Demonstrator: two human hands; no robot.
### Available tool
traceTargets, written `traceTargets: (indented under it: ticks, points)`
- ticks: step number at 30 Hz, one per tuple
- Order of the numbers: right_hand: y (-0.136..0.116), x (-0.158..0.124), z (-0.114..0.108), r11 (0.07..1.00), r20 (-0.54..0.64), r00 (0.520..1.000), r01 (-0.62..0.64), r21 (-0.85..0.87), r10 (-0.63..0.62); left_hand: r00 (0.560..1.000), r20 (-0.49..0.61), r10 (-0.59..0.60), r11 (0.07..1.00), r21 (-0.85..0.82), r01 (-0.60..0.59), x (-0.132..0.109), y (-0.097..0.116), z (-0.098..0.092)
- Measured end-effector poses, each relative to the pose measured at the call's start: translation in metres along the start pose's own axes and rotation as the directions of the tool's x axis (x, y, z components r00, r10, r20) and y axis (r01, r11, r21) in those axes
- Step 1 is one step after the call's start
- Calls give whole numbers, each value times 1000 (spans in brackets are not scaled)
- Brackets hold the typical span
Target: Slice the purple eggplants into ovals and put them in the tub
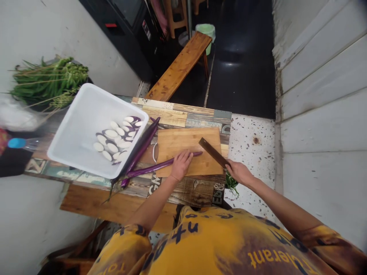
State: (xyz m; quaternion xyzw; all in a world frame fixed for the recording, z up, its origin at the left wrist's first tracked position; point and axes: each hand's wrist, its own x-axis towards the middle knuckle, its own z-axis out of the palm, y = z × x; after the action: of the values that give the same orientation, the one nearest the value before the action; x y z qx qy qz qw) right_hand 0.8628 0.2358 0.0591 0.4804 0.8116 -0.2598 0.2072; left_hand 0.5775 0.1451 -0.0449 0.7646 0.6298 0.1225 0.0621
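A long purple eggplant (151, 167) lies with its tip on the wooden cutting board (189, 137). My left hand (182, 164) is closed over it near the tip. My right hand (239, 172) grips the handle end of a dark cleaver (212, 152), whose blade is over the right part of the board, to the right of the eggplant tip. More whole eggplants (146, 143) rest between the board and a white plastic tub (67, 130). Oval eggplant slices (110, 133), white with purple rims, are heaped in the tub.
The board and tub stand on a patterned table (197, 191). Green vegetables (43, 82) and a blue-capped bottle (17, 143) are at the left. Beyond the table are a wooden bench (180, 65) and a green bin (206, 28). Part of another person shows at the top.
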Motion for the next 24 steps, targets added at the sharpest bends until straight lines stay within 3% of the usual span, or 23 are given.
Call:
traceTargets:
  ticks: [4,10,15,18,22,24]
  points:
    - [-5,-4,-4,999,4,1000,8,-52,-8,999,-30,-25,998,-60,24,-1,10,0]
    - [-20,-10,-12,958,24,998,58,-279,-54,997,-66,45,997,-65,-49,5,17,7]
    - [-21,-24,-18,912,34,972,232,-338,-234,999,-49,10,996,-93,-15,-1,24,20]
    - [-22,-39,-21,897,60,955,293,-331,-290,992,-126,6,996,-93,-17,-4,27,26]
    - [-25,-48,-23,901,117,959,284,-327,-260,955,-291,62,989,-109,-98,-6,28,29]
    - [-25,-47,-24,904,138,959,281,-322,-249,957,-284,63,988,-119,-100,-6,27,29]
